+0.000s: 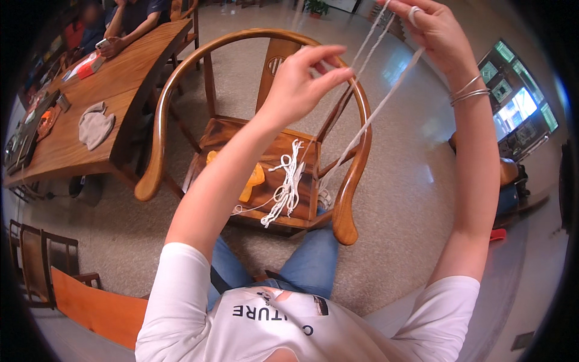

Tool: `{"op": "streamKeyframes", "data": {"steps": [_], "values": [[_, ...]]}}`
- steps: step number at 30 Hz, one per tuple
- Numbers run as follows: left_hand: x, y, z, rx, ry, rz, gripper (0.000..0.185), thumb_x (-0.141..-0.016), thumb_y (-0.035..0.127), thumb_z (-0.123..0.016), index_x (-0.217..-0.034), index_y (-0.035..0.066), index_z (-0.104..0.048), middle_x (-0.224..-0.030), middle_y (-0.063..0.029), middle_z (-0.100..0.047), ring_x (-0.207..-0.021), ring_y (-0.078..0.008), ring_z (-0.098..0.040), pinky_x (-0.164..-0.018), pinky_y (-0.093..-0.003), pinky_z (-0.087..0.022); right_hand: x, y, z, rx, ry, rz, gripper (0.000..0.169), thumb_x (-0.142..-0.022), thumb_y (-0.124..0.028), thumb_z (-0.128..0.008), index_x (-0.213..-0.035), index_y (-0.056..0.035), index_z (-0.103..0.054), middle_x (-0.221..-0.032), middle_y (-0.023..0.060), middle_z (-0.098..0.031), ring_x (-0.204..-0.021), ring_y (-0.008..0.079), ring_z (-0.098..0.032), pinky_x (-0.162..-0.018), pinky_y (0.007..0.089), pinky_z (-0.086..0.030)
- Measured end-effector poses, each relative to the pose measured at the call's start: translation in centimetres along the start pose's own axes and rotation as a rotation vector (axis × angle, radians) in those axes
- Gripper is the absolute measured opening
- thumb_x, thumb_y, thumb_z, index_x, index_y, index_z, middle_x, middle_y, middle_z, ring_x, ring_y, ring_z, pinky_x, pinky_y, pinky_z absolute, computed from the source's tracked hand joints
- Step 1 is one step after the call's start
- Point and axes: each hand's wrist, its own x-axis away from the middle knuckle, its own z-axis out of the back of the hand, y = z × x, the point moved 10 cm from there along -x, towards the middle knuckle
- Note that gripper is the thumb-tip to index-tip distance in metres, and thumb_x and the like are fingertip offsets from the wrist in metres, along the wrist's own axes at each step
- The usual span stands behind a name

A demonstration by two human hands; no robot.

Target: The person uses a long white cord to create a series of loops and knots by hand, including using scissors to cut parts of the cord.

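My right hand (434,31) is raised at the upper right, its fingers closed on white cord (384,99); a loop circles one finger, and strands hang down towards the chair. My left hand (312,81) is held above the back rail, thumb and fingers apart, close to the thin strands; I see nothing held in it. On the seat of the wooden armchair (258,122) lie a bundle of cut white cords (285,194), scissors (299,174) partly under them, and a yellow-orange item (253,181), partly hidden by my left forearm.
A wooden table (131,86) at the left bears a beige cloth (96,126), a red and white box (89,66) and a tray. A person's hand (113,46) holds a phone beside it. The chair's curved arms (346,221) rise before my legs. An orange board (95,307) stands lower left.
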Motion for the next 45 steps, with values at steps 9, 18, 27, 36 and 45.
{"op": "streamKeyframes", "data": {"steps": [9, 18, 27, 36, 45], "values": [[1.3, -4.6, -2.8, 0.187, -0.277, 0.252, 0.022, -0.088, 0.027, -0.062, -0.091, 0.006, -0.07, -0.07, 0.0041, -0.05, -0.06, -0.0056, -0.04, -0.056, -0.023, -0.034, 0.7, 0.5, -0.9, -0.07, -0.012, 0.007, 0.014, -0.087, -0.016, -0.062, -0.087, -0.0019, -0.066, -0.057, -0.0063, -0.049, -0.044, 0.0009, -0.034, -0.039, 0.0175, -0.021], [8.3, -11.7, -1.5, 0.258, -0.332, 0.492, 0.019, -0.088, 0.022, -0.063, -0.092, 0.005, -0.07, -0.085, 0.001, -0.061, -0.082, -0.0057, -0.054, -0.075, -0.0215, -0.043, -0.6, 2.1, -0.5, -0.252, 0.04, 0.06, 0.01, -0.088, -0.013, -0.06, -0.088, -0.0033, -0.062, -0.062, -0.0059, -0.051, -0.045, 0.0001, -0.034, -0.039, 0.0166, -0.022], [12.3, -15.9, -2.3, 0.131, -0.372, 0.486, 0.014, -0.084, 0.014, -0.067, -0.089, 0.001, -0.069, -0.084, 0.0007, -0.06, -0.072, -0.0042, -0.052, -0.063, -0.0196, -0.042, -1.2, 1.4, -0.4, -0.27, 0.078, 0.083, 0.01, -0.088, -0.012, -0.059, -0.09, -0.0029, -0.061, -0.069, -0.0035, -0.054, -0.048, 0.0002, -0.036, -0.04, 0.016, -0.024], [18.7, -20.4, -2.6, 0.17, -0.373, 0.656, 0.016, -0.084, 0.012, -0.066, -0.094, 0.0, -0.069, -0.083, -0.0026, -0.065, -0.074, -0.008, -0.059, -0.066, -0.023, -0.049, -0.9, 1.3, 0.3, -0.258, 0.137, 0.056, 0.008, -0.089, -0.01, -0.057, -0.092, -0.0025, -0.058, -0.07, -0.004, -0.051, -0.048, 0.0007, -0.035, -0.04, 0.0157, -0.024], [21.5, -21.5, -2.6, 0.223, -0.328, 0.649, 0.013, -0.083, 0.009, -0.067, -0.092, 0.0, -0.069, -0.087, -0.0035, -0.067, -0.078, -0.0075, -0.061, -0.068, -0.0222, -0.049, -1.0, 1.5, 0.2, -0.314, 0.089, 0.092, 0.009, -0.088, -0.01, -0.057, -0.092, -0.0015, -0.057, -0.071, -0.0031, -0.051, -0.047, 0.0004, -0.035, -0.039, 0.0155, -0.024]]}}
